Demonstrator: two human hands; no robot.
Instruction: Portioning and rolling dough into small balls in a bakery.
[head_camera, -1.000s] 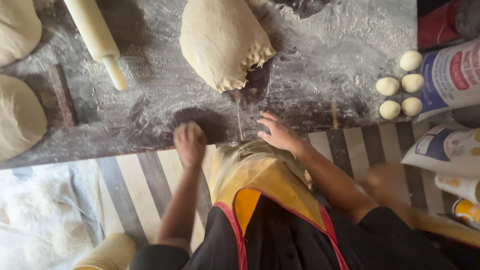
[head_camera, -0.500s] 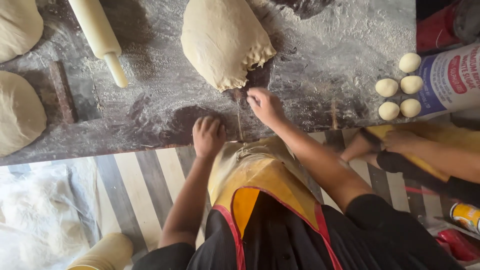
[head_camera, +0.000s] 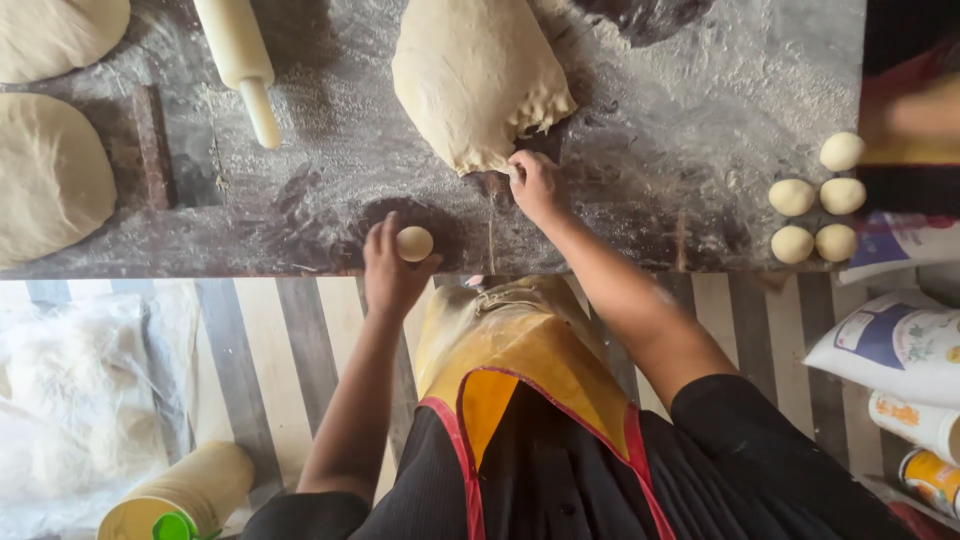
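Left hand (head_camera: 392, 272) cupped small round pale dough ball (head_camera: 414, 243), frame centre, on dark floured surface (head_camera: 330, 190). Right hand (head_camera: 535, 185) pinched lower edge of large pale dough mass (head_camera: 475, 75), upper centre. Dough looked soft, light, tacky, tearable; best gripped gently at edge.

Left hand (head_camera: 392, 268) cups a dough ball (head_camera: 414, 243); right hand (head_camera: 536, 185) pinches the dough mass (head_camera: 475, 75).

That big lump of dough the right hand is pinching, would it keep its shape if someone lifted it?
Probably not: the big dough lump looks soft, its torn edge ragged where the right hand pinches it, so it would likely sag and stretch. Its bulk suggests it is heavy. The floured table may keep it from sticking much.
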